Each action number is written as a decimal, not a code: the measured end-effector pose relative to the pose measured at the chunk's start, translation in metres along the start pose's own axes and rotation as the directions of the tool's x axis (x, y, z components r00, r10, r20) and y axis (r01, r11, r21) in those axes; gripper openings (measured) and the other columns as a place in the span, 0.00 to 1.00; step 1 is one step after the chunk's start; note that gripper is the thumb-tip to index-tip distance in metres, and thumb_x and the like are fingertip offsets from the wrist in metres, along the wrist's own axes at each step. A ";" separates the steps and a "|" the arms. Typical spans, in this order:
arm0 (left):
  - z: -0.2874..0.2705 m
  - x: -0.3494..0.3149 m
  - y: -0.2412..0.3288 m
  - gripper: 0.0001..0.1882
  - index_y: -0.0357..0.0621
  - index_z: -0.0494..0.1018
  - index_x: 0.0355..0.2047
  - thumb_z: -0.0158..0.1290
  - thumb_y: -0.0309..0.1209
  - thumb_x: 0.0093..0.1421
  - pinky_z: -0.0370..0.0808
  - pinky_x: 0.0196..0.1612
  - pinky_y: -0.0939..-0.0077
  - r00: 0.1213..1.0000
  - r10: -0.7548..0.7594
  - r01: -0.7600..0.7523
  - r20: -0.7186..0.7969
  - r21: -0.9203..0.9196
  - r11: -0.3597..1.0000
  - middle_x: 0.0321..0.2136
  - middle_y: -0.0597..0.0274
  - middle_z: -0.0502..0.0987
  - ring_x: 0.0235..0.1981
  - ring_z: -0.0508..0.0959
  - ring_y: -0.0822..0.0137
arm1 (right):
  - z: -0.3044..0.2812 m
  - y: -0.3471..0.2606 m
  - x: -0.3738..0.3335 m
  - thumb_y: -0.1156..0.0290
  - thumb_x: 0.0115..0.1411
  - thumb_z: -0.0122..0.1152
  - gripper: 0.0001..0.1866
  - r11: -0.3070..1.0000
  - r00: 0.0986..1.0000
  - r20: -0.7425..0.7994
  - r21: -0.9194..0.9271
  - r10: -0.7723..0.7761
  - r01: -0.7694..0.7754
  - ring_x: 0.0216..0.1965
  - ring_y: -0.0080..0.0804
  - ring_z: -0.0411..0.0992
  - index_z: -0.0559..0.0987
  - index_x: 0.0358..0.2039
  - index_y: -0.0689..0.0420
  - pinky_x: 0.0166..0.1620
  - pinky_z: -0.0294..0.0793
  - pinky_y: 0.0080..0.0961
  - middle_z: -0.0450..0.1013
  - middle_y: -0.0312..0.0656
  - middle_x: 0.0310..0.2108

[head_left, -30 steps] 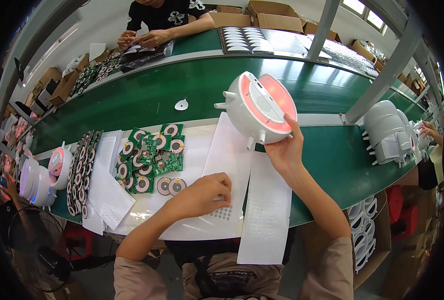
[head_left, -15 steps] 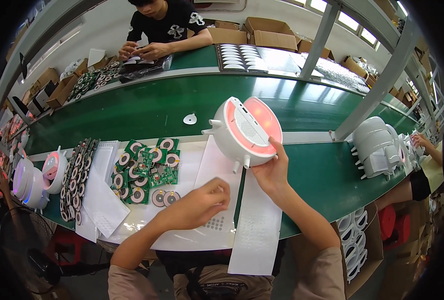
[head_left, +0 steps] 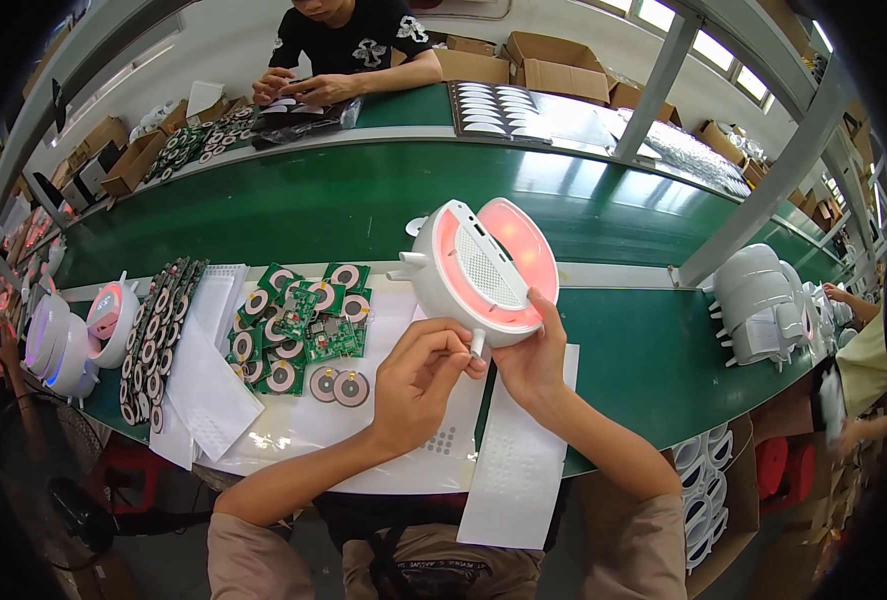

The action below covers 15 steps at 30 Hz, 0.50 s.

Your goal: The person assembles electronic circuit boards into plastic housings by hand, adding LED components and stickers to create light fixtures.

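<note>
My right hand [head_left: 532, 365] grips a white round housing [head_left: 434, 275] from below, thumb on its rim. The housing has stubby legs, a perforated grille and a pink-lit inner face; it is tilted above the bench. My left hand [head_left: 419, 385] is closed in a pinch at the tip of one lower leg [head_left: 478, 343]; whatever its fingertips hold is too small to make out. Beneath the hands lie a white sheet with grey dots [head_left: 442, 440] and a long white strip of paper [head_left: 514, 460].
Green circuit boards with round coils [head_left: 309, 320] lie left of my hands. Stacked coil boards [head_left: 160, 345] and lit housings [head_left: 112, 325] stand farther left. White housings [head_left: 754, 300] sit at right, above a box of white rings [head_left: 702, 490]. A co-worker [head_left: 349, 60] works across the bench.
My left hand has moved up and right, from above the dotted sheet to the leg of the housing. The housing has shifted slightly left in my right hand.
</note>
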<state>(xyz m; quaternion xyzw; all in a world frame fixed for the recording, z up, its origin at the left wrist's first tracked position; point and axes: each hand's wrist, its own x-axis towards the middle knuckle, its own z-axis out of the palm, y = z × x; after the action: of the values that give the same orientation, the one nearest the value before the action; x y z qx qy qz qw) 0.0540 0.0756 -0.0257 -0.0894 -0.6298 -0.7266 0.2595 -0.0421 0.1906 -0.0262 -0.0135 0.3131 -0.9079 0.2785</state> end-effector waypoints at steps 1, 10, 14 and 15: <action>0.000 0.000 0.000 0.04 0.26 0.66 0.34 0.44 0.17 0.59 0.76 0.39 0.78 1.000 -0.002 0.002 0.001 0.000 1.000 0.40 0.55 0.66 0.33 0.77 0.68 | 0.002 0.000 -0.001 0.58 0.57 0.52 0.26 1.000 1.000 -0.004 -0.001 -0.003 0.003 0.53 0.30 0.62 0.63 0.52 0.59 0.56 0.58 0.30 0.64 0.41 0.51; 0.003 -0.001 -0.002 0.04 0.26 0.67 0.34 0.44 0.16 0.58 0.75 0.36 0.80 0.999 0.017 -0.016 -0.042 0.018 1.000 0.40 0.55 0.66 0.32 0.76 0.70 | 0.001 0.001 -0.002 0.59 0.57 0.52 0.26 1.000 1.000 -0.017 0.016 -0.008 0.008 0.53 0.31 0.62 0.62 0.51 0.60 0.57 0.58 0.31 0.64 0.42 0.51; 0.003 -0.001 -0.004 0.04 0.26 0.67 0.34 0.45 0.16 0.58 0.75 0.36 0.81 0.998 0.021 -0.020 -0.054 0.027 0.999 0.40 0.55 0.66 0.32 0.76 0.70 | 0.001 0.001 -0.002 0.59 0.57 0.52 0.26 1.000 1.000 -0.020 0.014 -0.014 0.014 0.54 0.31 0.61 0.62 0.51 0.60 0.57 0.58 0.31 0.64 0.42 0.51; 0.003 -0.001 -0.003 0.05 0.26 0.67 0.34 0.46 0.16 0.57 0.75 0.36 0.81 0.998 0.024 -0.023 -0.060 0.027 0.999 0.40 0.55 0.66 0.32 0.76 0.70 | 0.003 0.002 -0.002 0.59 0.57 0.52 0.26 1.000 1.000 -0.019 0.015 -0.013 0.013 0.54 0.31 0.61 0.62 0.51 0.60 0.57 0.58 0.31 0.64 0.42 0.51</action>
<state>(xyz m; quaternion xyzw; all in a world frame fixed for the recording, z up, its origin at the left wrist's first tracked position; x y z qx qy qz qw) 0.0523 0.0792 -0.0284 -0.0716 -0.6302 -0.7175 0.2880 -0.0388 0.1893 -0.0246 -0.0050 0.3088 -0.9121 0.2696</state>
